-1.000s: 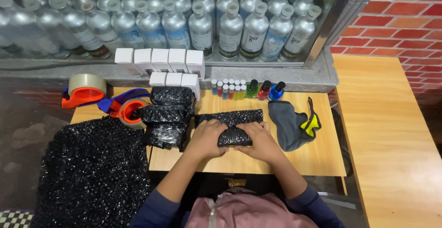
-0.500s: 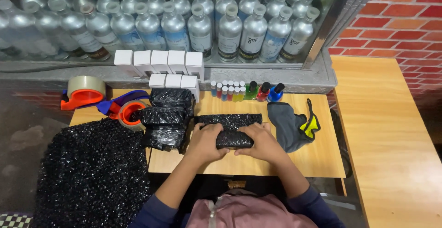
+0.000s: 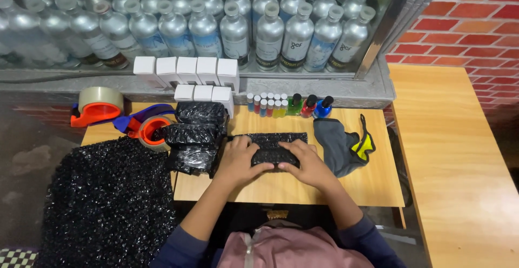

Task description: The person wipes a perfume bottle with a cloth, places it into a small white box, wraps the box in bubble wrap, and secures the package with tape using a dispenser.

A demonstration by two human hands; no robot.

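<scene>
Wrapping: both hands, left hand [image 3: 236,162] and right hand [image 3: 308,163], clamped on black bubble-wrap bundle [image 3: 274,157].
Done: three wrapped parcels [image 3: 195,136] stacked.
Left: white boxes [image 3: 186,70] unwrapped.

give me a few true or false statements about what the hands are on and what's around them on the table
1. Both hands, left hand and right hand, press on a black bubble-wrapped bundle. True.
2. Three wrapped black packages are stacked at its left. True.
3. The grey cloth lies left of the hands. False: it lies at the right.
4. The small white boxes sit by the person's lap. False: they stand at the table's far edge.
</scene>
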